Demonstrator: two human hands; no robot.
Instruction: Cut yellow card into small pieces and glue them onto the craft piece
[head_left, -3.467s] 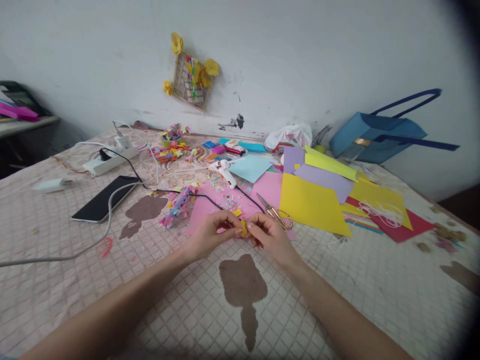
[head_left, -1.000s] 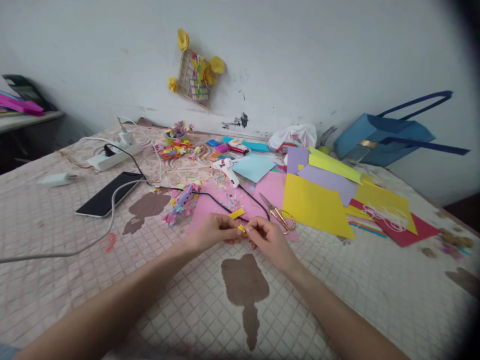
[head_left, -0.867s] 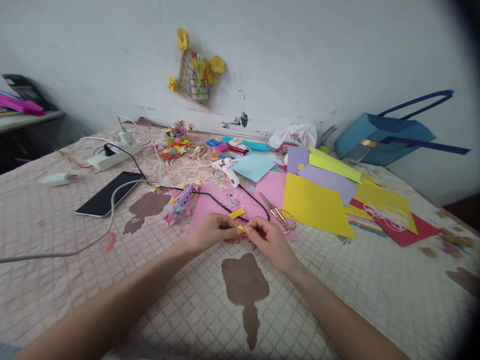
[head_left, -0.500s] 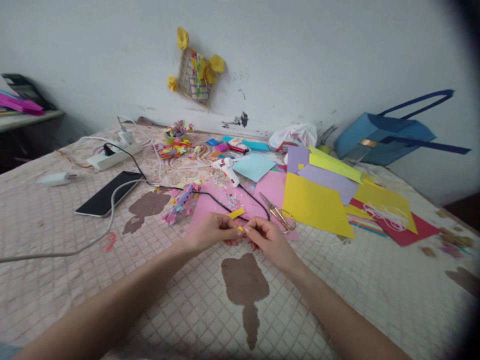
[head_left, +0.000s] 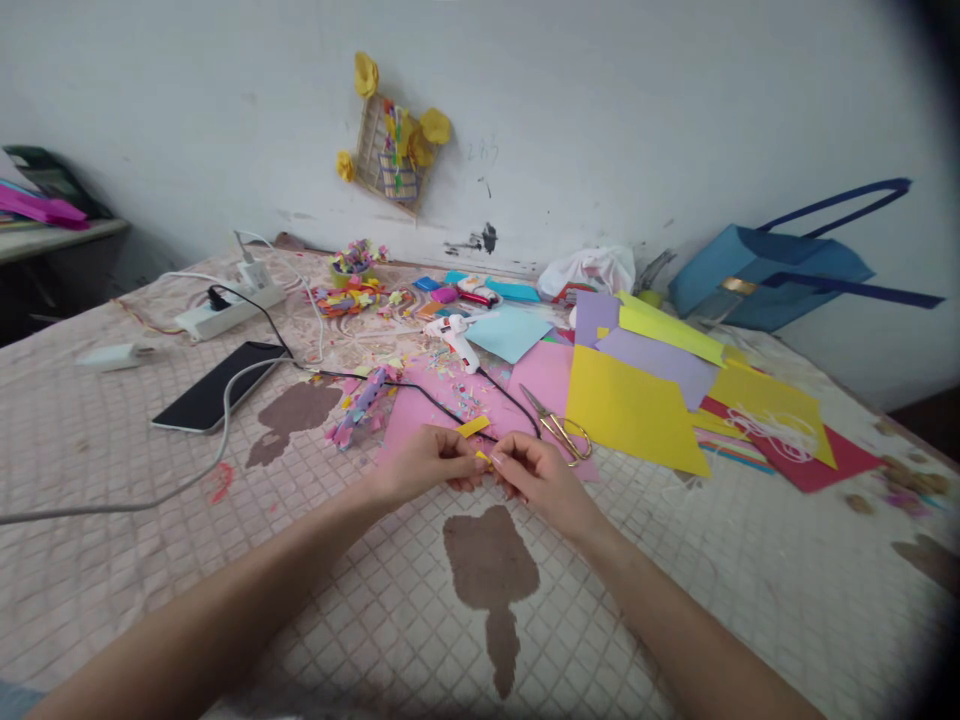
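Observation:
My left hand (head_left: 437, 462) and my right hand (head_left: 534, 470) meet over the front of the table, fingertips close together. Between them is a small yellow paper piece (head_left: 482, 456), pinched by both hands; most of it is hidden by the fingers. Just behind the left fingers lies a yellow paper strip (head_left: 473, 427) on pink paper (head_left: 420, 405). Gold-handled scissors (head_left: 559, 428) rest to the right of my right hand. A white glue gun (head_left: 454, 338) lies farther back, its black cord running toward my hands. Left of the pink paper is a purple paper roll with flowers (head_left: 365, 408).
Yellow (head_left: 634, 405), purple and red paper sheets spread to the right. A blue bag (head_left: 765, 275) stands at the back right. On the left are a black phone (head_left: 217, 388), a power strip (head_left: 229, 310) and a white cable (head_left: 225, 420). Paper scraps litter the middle.
My hands stay almost in place; the fingertips shift slightly around the small yellow paper piece. Everything else on the table looks the same.

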